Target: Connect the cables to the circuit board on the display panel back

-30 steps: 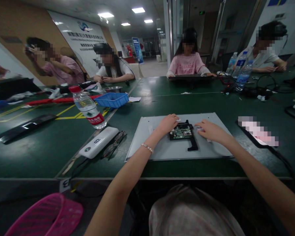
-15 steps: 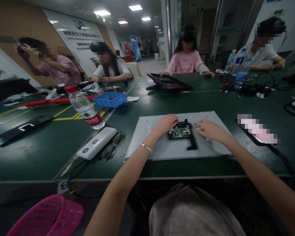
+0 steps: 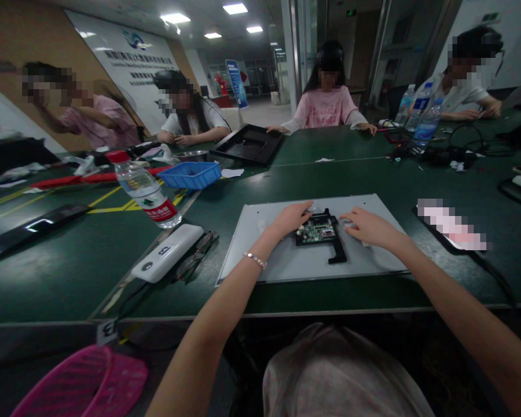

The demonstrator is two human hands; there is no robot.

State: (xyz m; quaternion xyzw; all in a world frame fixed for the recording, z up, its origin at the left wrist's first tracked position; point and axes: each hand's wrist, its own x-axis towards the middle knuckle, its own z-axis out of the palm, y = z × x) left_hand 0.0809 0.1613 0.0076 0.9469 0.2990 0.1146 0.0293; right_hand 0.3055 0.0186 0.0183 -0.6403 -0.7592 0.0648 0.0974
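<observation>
A grey-white flat panel lies on the green table in front of me. On its middle rests a green circuit board within a black bracket, whose arm reaches toward me. My left hand lies over the panel at the bracket's upper left corner, fingers stretched and a little apart, with nothing visible in them. Just right of the bracket is my right hand, its fingers bent and spread above the panel. A small pale piece shows beneath it, too unclear to name.
Left of the panel are glasses, a white power bank, a water bottle and a blue basket. A phone with a cable lies right. Across the table, a person's hand touches a black frame.
The black frame across the table has shifted left and turned to lie flatter under the person's hand. My hands and the board keep nearly the same places; the view has shifted slightly.
</observation>
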